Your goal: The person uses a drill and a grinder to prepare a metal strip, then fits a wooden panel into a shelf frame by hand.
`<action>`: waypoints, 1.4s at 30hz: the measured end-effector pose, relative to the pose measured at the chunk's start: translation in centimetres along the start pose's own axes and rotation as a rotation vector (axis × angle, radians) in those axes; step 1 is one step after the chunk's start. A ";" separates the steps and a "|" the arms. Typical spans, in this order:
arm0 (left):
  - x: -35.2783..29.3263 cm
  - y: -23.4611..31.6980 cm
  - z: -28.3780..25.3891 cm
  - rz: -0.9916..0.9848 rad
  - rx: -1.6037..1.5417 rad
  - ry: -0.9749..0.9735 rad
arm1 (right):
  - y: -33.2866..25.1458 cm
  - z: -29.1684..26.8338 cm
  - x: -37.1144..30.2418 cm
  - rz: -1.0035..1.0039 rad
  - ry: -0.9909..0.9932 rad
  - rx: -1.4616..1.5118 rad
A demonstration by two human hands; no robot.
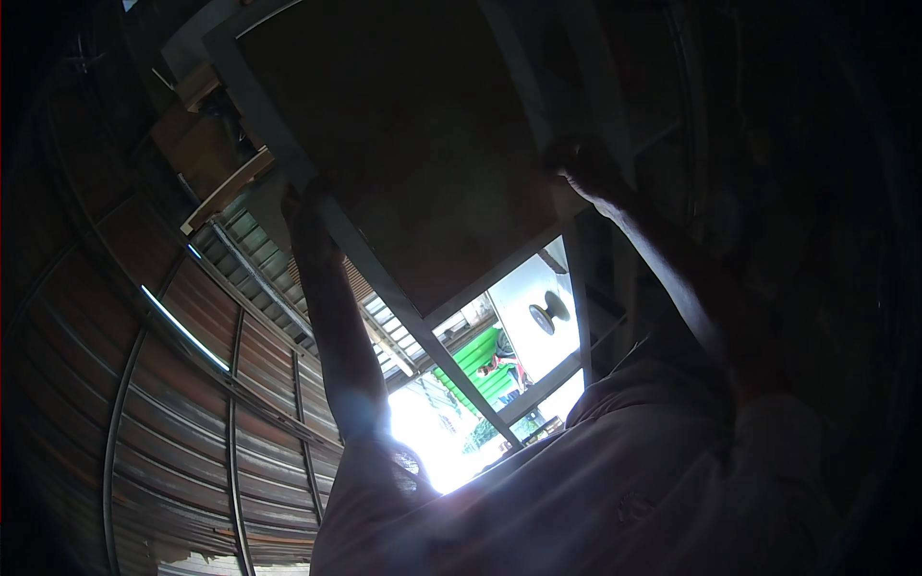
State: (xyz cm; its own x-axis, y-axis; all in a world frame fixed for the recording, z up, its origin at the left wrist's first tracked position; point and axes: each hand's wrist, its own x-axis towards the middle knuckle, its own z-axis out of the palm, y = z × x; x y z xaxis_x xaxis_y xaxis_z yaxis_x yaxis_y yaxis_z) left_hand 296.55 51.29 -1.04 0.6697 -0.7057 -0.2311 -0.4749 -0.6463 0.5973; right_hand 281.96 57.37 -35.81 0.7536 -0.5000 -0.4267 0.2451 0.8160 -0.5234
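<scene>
A dark panel (403,144) fills the upper middle of the frame, hiding what lies behind. Both forearms (334,336) reach up toward it. The left hand (305,200) is by its left edge, the right hand (582,165) by its right; too dark to tell their grip. Ribbed metal sheeting (182,413) curves along the lower left.

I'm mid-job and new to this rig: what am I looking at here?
No machine here: a person works bare-handed, and this single picture comes from a fisheye camera on their head, so straight edges bend toward the rim. The left hand and right hand are at opposite sides of a dark, flat panel; it is too dark to tell how they grip, or whether anything lies on it. Corrugated sheeting is at the left, and the wearer's shirt is at the lower edge.
</scene>
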 end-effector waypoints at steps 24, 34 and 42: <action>-0.5 1.2 2.3 0.028 -0.096 0.012 | 0.8 0.0 0.3 0.057 0.079 0.053; 0.4 0.1 0.6 0.001 -0.072 -0.048 | -0.1 0.1 -0.3 0.018 0.010 0.173; 0.4 1.1 0.9 -0.002 -0.097 -0.063 | -1.9 0.8 0.4 0.042 0.074 -0.065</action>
State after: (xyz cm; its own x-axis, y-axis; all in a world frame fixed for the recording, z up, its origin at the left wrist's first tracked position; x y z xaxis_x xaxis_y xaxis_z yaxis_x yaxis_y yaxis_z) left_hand 295.75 50.06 -1.19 0.6317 -0.7235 -0.2784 -0.4142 -0.6186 0.6676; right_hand 282.31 55.85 -34.44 0.7151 -0.4873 -0.5012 0.1718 0.8176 -0.5496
